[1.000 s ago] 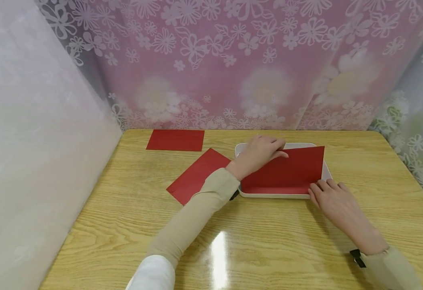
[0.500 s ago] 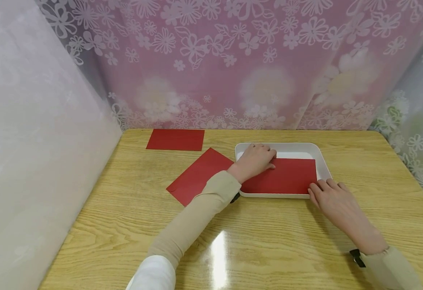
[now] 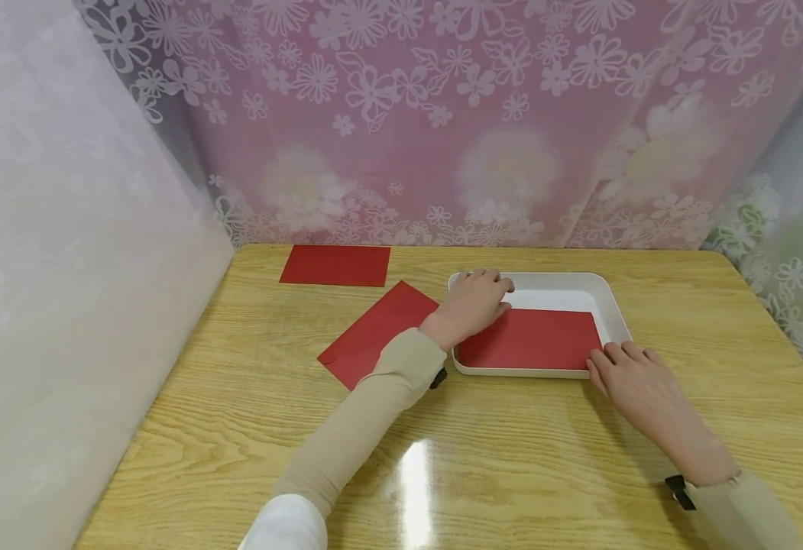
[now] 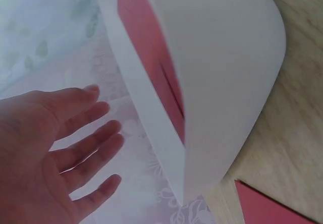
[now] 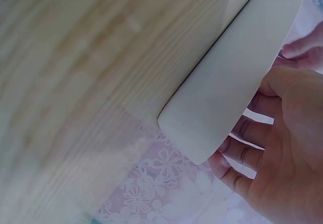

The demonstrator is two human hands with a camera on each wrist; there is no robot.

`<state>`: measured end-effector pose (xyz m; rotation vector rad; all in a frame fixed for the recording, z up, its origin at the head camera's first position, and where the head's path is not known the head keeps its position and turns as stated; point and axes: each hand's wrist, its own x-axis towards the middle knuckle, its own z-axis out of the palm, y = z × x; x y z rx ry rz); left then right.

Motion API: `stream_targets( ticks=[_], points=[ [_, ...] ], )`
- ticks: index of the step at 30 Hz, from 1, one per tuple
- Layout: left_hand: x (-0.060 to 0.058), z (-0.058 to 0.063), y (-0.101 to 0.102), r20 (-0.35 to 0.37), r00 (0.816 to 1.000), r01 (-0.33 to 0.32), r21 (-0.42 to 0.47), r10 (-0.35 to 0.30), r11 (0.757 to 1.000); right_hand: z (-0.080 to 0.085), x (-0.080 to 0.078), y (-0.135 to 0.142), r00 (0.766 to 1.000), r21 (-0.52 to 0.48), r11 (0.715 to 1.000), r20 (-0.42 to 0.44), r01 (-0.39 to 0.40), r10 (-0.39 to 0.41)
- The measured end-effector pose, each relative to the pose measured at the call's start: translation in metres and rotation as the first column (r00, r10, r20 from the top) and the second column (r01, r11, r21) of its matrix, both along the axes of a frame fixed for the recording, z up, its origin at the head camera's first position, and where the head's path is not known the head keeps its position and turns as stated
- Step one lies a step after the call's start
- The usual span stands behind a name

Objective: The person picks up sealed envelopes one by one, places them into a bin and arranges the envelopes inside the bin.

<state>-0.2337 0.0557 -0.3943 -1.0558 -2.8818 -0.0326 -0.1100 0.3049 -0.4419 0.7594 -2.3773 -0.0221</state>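
A red envelope [image 3: 539, 340] lies in the front part of a white tray [image 3: 566, 374]; the left wrist view shows part of the envelope [image 4: 151, 57] past the tray's wall [image 4: 222, 82]. My left hand [image 3: 471, 302] is over the tray's left end, its spread fingers apart from the envelope and holding nothing, as the left hand [image 4: 65, 148] shows in the left wrist view. At the tray's front right corner, my right hand [image 3: 631, 382] holds the rim with bent fingers. In the right wrist view these fingers [image 5: 247, 153] reach over the tray's edge.
A second red envelope [image 3: 373, 336] lies slanted left of the tray, partly under the left forearm. Farther back on the wooden table [image 3: 511, 458] is another flat red envelope [image 3: 335, 265]. Flowered curtains [image 3: 401, 153] stand behind the table and along both sides.
The envelope in the tray stood tilted up with my left hand at its upper edge; now it lies down. My left hand has let go and moved left. The right hand stays put.
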Motion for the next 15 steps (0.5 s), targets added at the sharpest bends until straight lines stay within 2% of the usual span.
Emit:
stream_targets(
  ticks=[4,9,12,15],
  points=[
    [0.004,0.01,-0.01,-0.064,0.998,-0.014,0.091,0.02,0.996,0.0,0.0,-0.001,1.0,0.0,1.0,0.0,-0.002,0.002],
    [0.008,0.014,-0.025,-0.147,0.988,-0.016,0.213,0.048,0.977,0.0,0.0,-0.001,1.0,0.002,1.0,0.002,-0.001,0.001],
    [0.008,0.013,-0.036,-0.185,0.978,-0.037,0.287,0.093,0.957,0.0,0.0,-0.001,1.0,0.004,1.0,0.001,-0.002,0.002],
    [0.007,0.01,-0.048,-0.196,0.967,-0.087,0.341,0.161,0.936,-0.001,0.0,-0.001,1.0,0.003,1.0,0.001,-0.003,0.003]
  ],
)
